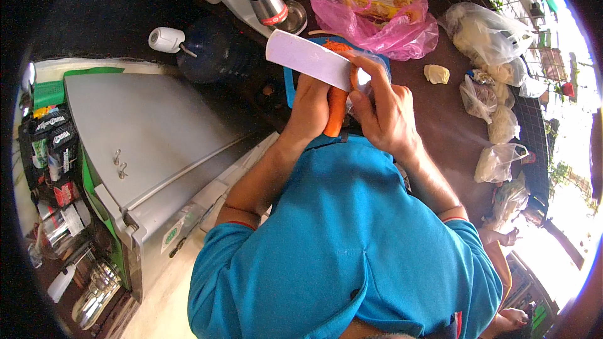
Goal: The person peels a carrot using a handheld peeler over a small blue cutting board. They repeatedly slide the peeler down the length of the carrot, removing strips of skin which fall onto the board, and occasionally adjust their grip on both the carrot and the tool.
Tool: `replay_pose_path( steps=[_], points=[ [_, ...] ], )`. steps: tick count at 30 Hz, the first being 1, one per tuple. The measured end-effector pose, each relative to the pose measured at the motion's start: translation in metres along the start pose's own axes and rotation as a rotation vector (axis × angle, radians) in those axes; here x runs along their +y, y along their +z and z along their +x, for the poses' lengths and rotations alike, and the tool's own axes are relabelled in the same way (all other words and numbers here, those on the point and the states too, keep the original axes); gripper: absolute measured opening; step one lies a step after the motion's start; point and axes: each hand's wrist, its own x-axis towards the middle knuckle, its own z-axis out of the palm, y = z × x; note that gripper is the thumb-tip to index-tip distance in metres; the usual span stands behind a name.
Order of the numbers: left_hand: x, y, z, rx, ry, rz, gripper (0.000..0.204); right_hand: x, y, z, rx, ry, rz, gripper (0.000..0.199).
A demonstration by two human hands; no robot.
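Note:
My left hand is closed around an orange carrot, its thick end pointing toward my body. My right hand grips a knife by its handle end, thumb and forefinger pinched together. The knife's broad, pale lilac blade lies across the top of the carrot and reaches out to the left over my left fingers, hiding the carrot's far part. Beyond the blade, orange carrot shreds sit in a blue tray, mostly covered by my hands.
A pink plastic bag holds a yellow packet behind the tray. A white machine with a metal cup stands far left of it. A pale lump and several clear bags lie rightward. A grey fridge is left. Another person's hand shows lower right.

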Motion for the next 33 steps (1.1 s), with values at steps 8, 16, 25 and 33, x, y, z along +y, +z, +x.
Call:
replay_pose_path(
  steps=[8, 16, 25, 33],
  points=[
    [-0.030, -0.024, 0.003, -0.076, -0.398, -0.084, 0.041, 0.042, 0.007, -0.006, -0.072, 0.247, 0.131, 0.043],
    [-0.064, -0.041, -0.005, 0.007, -0.475, -0.145, 0.044, 0.094, 0.036, -0.024, -0.109, 0.390, 0.078, 0.029],
    [-0.060, -0.041, -0.007, -0.015, -0.519, -0.143, 0.044, 0.095, 0.036, -0.026, -0.071, 0.452, 0.040, 0.041],
    [-0.063, -0.040, -0.008, -0.053, -0.539, -0.192, 0.045, 0.068, 0.028, -0.029, -0.108, 0.217, 0.114, 0.049]
  ],
)
